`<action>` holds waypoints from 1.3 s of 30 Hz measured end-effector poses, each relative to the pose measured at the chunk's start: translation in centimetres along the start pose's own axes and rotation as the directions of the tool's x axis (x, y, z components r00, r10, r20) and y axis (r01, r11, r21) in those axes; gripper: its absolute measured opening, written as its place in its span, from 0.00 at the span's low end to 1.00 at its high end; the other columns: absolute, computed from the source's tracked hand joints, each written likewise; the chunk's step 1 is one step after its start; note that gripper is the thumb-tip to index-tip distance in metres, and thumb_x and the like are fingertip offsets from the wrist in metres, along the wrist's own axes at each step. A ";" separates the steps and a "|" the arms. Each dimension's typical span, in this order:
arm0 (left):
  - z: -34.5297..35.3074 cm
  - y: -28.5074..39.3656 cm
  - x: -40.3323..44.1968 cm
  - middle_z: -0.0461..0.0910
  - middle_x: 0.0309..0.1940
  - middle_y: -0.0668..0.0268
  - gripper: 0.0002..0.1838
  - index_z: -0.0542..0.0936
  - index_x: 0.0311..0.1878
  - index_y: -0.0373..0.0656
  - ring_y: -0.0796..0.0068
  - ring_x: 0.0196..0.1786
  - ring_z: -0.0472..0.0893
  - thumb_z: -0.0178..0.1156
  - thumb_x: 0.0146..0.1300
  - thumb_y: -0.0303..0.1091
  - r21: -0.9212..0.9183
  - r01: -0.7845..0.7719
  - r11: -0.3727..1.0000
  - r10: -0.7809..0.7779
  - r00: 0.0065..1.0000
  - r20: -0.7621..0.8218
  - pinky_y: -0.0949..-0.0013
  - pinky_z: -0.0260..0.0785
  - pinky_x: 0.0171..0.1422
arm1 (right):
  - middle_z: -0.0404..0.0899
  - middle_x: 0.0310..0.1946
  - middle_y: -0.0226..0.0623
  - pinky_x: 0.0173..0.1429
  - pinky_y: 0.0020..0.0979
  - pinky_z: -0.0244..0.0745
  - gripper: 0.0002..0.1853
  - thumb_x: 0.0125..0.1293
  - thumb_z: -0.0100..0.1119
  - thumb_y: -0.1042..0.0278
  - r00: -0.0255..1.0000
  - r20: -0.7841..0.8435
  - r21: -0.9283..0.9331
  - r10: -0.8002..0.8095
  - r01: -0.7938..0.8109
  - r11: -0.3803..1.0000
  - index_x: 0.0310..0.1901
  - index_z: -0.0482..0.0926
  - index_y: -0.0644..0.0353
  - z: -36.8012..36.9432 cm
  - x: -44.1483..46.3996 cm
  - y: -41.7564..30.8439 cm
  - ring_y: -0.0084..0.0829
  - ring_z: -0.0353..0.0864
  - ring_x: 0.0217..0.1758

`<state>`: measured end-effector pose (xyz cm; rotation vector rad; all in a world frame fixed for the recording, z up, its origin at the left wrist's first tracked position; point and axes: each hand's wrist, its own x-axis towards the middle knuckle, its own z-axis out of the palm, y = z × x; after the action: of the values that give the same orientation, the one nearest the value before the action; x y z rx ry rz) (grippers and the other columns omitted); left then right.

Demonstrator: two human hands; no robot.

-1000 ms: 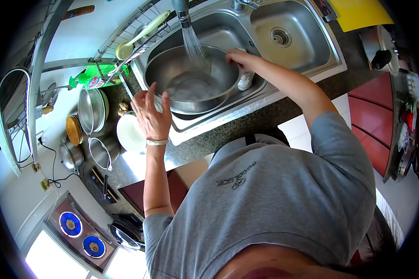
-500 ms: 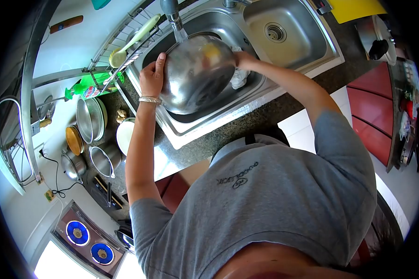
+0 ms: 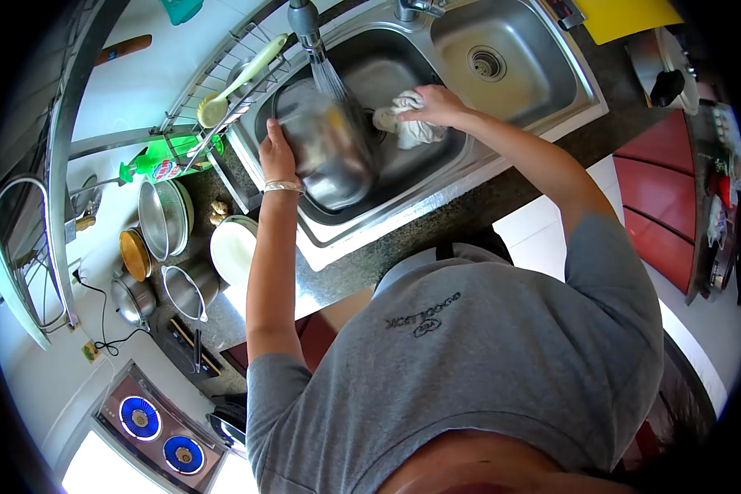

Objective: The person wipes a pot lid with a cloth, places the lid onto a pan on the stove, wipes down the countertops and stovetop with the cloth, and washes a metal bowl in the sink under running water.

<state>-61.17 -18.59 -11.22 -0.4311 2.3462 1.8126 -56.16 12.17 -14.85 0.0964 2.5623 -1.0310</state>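
Observation:
A large steel bowl (image 3: 333, 156), blurred by motion, is tilted on its side over the left basin of the sink (image 3: 387, 62), its outer side showing. My left hand (image 3: 278, 155) grips it at the left rim, thumb upward. My right hand (image 3: 436, 107) is closed on a crumpled white cloth (image 3: 418, 132) over the same basin, to the right of the bowl and apart from it. Water sprays from the faucet head (image 3: 305, 20) down beside the bowl.
A wire rack (image 3: 239, 62) with a green-handled brush (image 3: 255, 66) stands left of the sink. Below it are a green spray bottle (image 3: 169, 156), strainers (image 3: 163, 216), a white bowl (image 3: 235, 251) and a steel pot (image 3: 189, 288). A lidded pot (image 3: 667, 74) sits at the right.
The bowl, upright one second ago, was tipped over and has turned further onto its side toward the left. My right hand has left its rim and taken hold of the cloth.

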 end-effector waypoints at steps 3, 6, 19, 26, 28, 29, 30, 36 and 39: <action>1.7 -0.2 -0.2 0.74 0.21 0.67 0.33 0.78 0.30 0.31 0.76 0.26 0.68 0.45 0.70 0.57 -0.098 -0.027 0.995 0.029 1.000 0.013 0.68 0.64 0.34 | 0.82 0.37 0.48 0.46 0.37 0.76 0.36 0.46 0.69 0.36 0.970 -0.222 0.120 -0.101 0.130 0.984 0.41 0.81 0.66 -2.4 -2.1 -2.7 0.43 0.82 0.38; 3.6 0.6 -0.4 0.73 0.21 0.67 0.33 0.77 0.29 0.31 0.75 0.25 0.67 0.45 0.70 0.57 -0.076 -0.052 0.996 0.050 0.998 -0.030 0.67 0.64 0.33 | 0.81 0.36 0.42 0.43 0.32 0.75 0.30 0.48 0.72 0.43 0.881 -0.407 0.204 -0.242 0.346 0.916 0.40 0.82 0.65 -5.4 -5.4 -7.5 0.38 0.81 0.40; 8.2 1.8 -2.8 0.76 0.18 0.60 0.33 0.76 0.26 0.30 0.73 0.25 0.72 0.43 0.72 0.55 -0.030 -0.233 0.972 0.225 0.959 -0.171 0.62 0.66 0.31 | 0.68 0.61 0.38 0.70 0.57 0.49 0.16 0.57 0.63 0.58 0.503 -0.520 -0.366 -0.691 0.600 0.712 0.44 0.82 0.56 2.1 -0.5 -9.0 0.38 0.63 0.68; 5.8 2.7 -5.9 0.64 0.16 0.75 0.27 0.73 0.22 0.37 0.84 0.21 0.58 0.48 0.72 0.48 -0.057 -0.202 0.978 0.206 0.975 0.084 0.72 0.52 0.23 | 0.74 0.56 0.38 0.62 0.31 0.65 0.37 0.65 0.44 0.32 0.985 0.151 0.571 -0.087 -0.015 0.821 0.62 0.70 0.58 -0.9 10.0 -5.3 0.30 0.72 0.59; 3.8 3.5 -6.3 0.70 0.20 0.75 0.24 0.76 0.26 0.38 0.86 0.23 0.63 0.49 0.71 0.49 -0.158 -0.077 0.984 0.094 0.990 0.102 0.76 0.57 0.25 | 0.73 0.57 0.36 0.63 0.30 0.65 0.37 0.65 0.44 0.32 0.970 0.241 0.702 -0.013 -0.165 0.692 0.62 0.69 0.57 0.2 10.1 -3.9 0.29 0.72 0.59; 3.0 3.9 -6.3 0.72 0.21 0.75 0.24 0.78 0.28 0.38 0.86 0.24 0.65 0.50 0.71 0.49 -0.195 -0.026 0.980 0.046 0.994 0.098 0.77 0.59 0.26 | 0.73 0.58 0.35 0.63 0.31 0.65 0.37 0.65 0.44 0.32 0.934 0.356 0.809 -0.028 -0.293 0.510 0.63 0.69 0.56 1.0 10.0 -2.7 0.29 0.72 0.59; 2.5 3.8 -6.2 0.77 0.23 0.73 0.22 0.79 0.31 0.39 0.85 0.25 0.70 0.51 0.70 0.49 -0.312 -0.004 0.950 0.026 0.997 0.067 0.78 0.62 0.27 | 0.72 0.60 0.34 0.64 0.31 0.65 0.37 0.65 0.45 0.33 0.883 0.464 0.854 -0.070 -0.424 0.302 0.63 0.69 0.56 2.3 9.6 -1.2 0.29 0.72 0.60; -0.7 -0.3 -3.6 0.79 0.45 0.56 0.24 0.73 0.53 0.33 0.65 0.43 0.81 0.46 0.72 0.48 -0.717 0.206 0.666 -0.271 0.962 0.025 0.64 0.77 0.47 | 0.67 0.64 0.40 0.66 0.35 0.64 0.33 0.69 0.44 0.39 0.877 0.480 0.845 0.033 -0.452 -0.287 0.64 0.66 0.57 11.9 2.4 2.4 0.31 0.68 0.64; 0.2 -0.4 -3.3 0.79 0.47 0.56 0.25 0.73 0.53 0.33 0.64 0.44 0.81 0.46 0.72 0.49 -0.759 0.210 0.617 -0.383 0.922 -0.057 0.63 0.76 0.49 | 0.67 0.62 0.40 0.65 0.36 0.65 0.30 0.71 0.42 0.43 0.877 0.325 0.938 0.353 -0.251 -0.238 0.65 0.63 0.58 12.4 -1.9 -0.4 0.32 0.68 0.63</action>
<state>-57.92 -18.01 -10.72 -1.0893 1.3520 2.5619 -50.48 3.58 -22.13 1.1425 0.8201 -2.4704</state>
